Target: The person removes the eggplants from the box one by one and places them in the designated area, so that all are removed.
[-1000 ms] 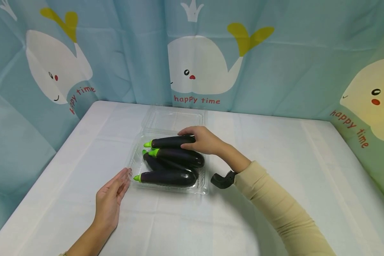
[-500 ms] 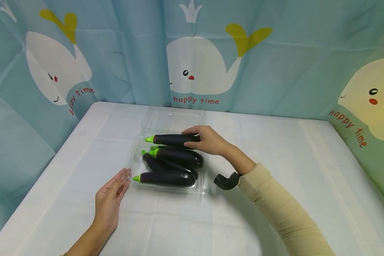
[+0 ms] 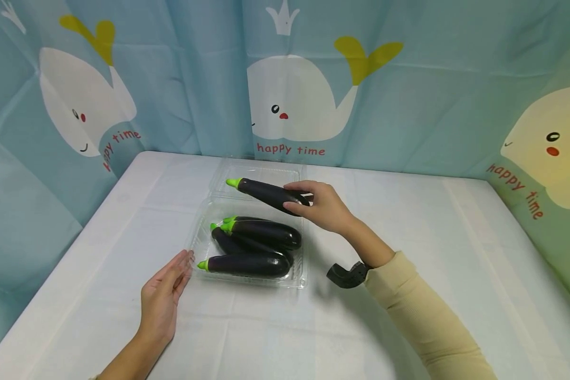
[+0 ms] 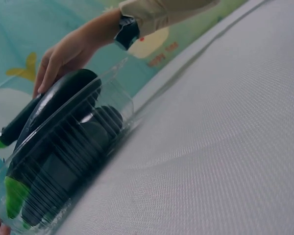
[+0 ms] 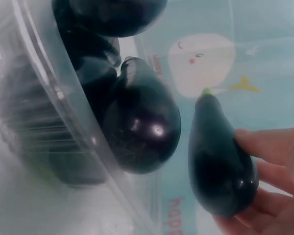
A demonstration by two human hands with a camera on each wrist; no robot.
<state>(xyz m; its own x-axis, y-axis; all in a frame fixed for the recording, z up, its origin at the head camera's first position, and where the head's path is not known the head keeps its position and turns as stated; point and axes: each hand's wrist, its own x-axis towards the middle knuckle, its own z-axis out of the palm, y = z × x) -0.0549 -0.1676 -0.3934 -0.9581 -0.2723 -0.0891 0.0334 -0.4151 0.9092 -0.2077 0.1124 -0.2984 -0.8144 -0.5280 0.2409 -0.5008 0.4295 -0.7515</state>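
Observation:
In the head view my right hand (image 3: 324, 205) grips an eggplant (image 3: 266, 193) by its thick end, thumb on the near side. Its bright green stem points left, raised above the hinge side of a clear plastic clamshell container (image 3: 306, 264). Several more eggplants lie inside; one (image 3: 268, 233) rests across others, and another (image 3: 247, 265) lies along the front. My left hand (image 3: 160, 298) pinches the container's left rim with its fingertips. The right wrist view shows the held eggplant (image 5: 218, 156) apart from the rest.
The container's transparent lid (image 3: 285, 174) lies folded back toward the curtain (image 3: 199, 79), which is printed with whales. A white cloth (image 3: 266, 332) covers the table. A black device (image 3: 347, 275) sits on my right wrist.
My right hand has lifted one eggplant up and away from the others, back and slightly right, its stem end tilting higher. The left hand and the container have hardly moved.

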